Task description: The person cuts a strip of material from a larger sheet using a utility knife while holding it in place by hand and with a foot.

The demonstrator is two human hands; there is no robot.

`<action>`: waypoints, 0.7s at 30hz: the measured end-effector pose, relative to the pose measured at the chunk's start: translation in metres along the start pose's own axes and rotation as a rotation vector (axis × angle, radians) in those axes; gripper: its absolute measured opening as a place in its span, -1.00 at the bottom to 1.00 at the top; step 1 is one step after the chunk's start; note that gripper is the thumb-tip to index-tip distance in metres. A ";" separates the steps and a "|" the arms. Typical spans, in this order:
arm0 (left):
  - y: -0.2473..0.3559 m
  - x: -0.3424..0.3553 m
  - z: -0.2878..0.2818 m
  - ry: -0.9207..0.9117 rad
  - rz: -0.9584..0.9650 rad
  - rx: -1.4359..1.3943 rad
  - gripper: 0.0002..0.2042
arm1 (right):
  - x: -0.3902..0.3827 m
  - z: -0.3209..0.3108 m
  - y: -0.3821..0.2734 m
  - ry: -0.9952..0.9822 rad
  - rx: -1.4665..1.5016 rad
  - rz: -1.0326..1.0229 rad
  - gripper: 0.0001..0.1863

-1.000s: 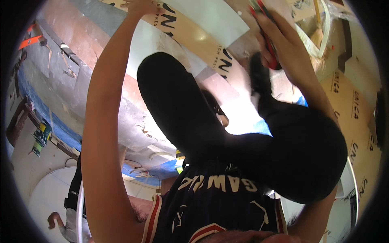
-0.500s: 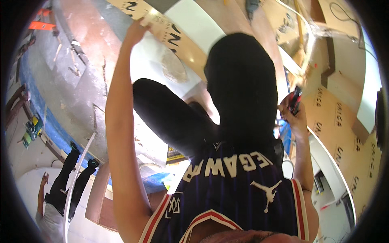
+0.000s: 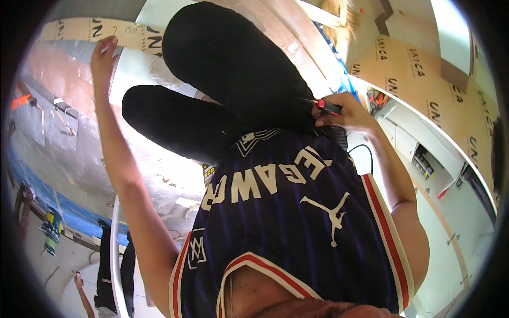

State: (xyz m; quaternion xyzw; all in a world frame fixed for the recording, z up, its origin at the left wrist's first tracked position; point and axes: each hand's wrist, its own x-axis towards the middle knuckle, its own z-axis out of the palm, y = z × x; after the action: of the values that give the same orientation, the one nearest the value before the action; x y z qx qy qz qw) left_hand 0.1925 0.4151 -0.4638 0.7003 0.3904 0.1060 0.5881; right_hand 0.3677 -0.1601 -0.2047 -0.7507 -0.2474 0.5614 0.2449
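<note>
In my right hand [image 3: 347, 112] is a red and black utility knife [image 3: 330, 108], its thin blade pointing left, close in front of my black-clad thigh. The fingers are wrapped round its handle. My left arm reaches far out to the left. There my left hand [image 3: 104, 57] pinches the edge of a long brown strip [image 3: 71, 31] with dark print on it, the fingertips bent together over the surface. Part of that strip disappears behind my raised knee [image 3: 196, 37]. Under it lies a pale, shiny sheet [image 3: 135, 71].
Brown printed sheeting [image 3: 424, 100] covers a surface on the right, beside a white open cabinet [image 3: 424, 143] with things inside. A blue strip [image 3: 53, 185] runs along the floor at the left. Another person's dark-clad legs [image 3: 106, 265] stand at the lower left, behind a white edge.
My view has swung to the right and my body has turned. The right hand has drawn the knife in from the far right to beside my thigh. My left hand stays at the brown strip.
</note>
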 end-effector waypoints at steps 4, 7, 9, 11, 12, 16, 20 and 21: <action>0.121 -0.133 0.029 -0.892 -0.132 0.229 -0.76 | -0.010 -0.001 -0.016 -0.045 0.072 0.024 -0.70; 0.168 -0.236 0.084 -0.952 0.237 0.295 -0.83 | -0.013 0.006 -0.020 -0.070 0.019 -0.078 -0.75; 0.174 -0.264 0.117 -1.019 0.321 0.383 -0.80 | -0.013 0.009 -0.025 -0.086 -0.122 -0.098 -0.78; 0.160 -0.286 0.144 -1.023 0.367 0.200 -0.83 | -0.018 0.013 -0.033 -0.050 -0.227 -0.020 -0.81; 0.159 -0.295 0.153 -1.064 0.431 0.254 -0.83 | -0.023 0.016 -0.034 -0.036 -0.203 -0.026 -0.81; 0.168 -0.312 0.165 -1.113 0.483 0.452 -0.83 | -0.023 0.015 -0.042 -0.088 -0.175 -0.043 -0.73; 0.174 -0.312 0.166 -0.999 0.282 0.146 -0.83 | -0.022 0.019 -0.026 -0.024 -0.151 -0.171 -0.71; 0.171 -0.311 0.166 -0.980 0.299 0.159 -0.83 | -0.020 0.016 -0.026 -0.038 -0.108 -0.123 -0.72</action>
State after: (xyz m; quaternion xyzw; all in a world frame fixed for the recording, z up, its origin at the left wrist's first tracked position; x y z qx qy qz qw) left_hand 0.1562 0.0830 -0.2600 0.7585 -0.0284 -0.1814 0.6252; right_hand 0.3448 -0.1520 -0.1776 -0.7354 -0.3277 0.5454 0.2332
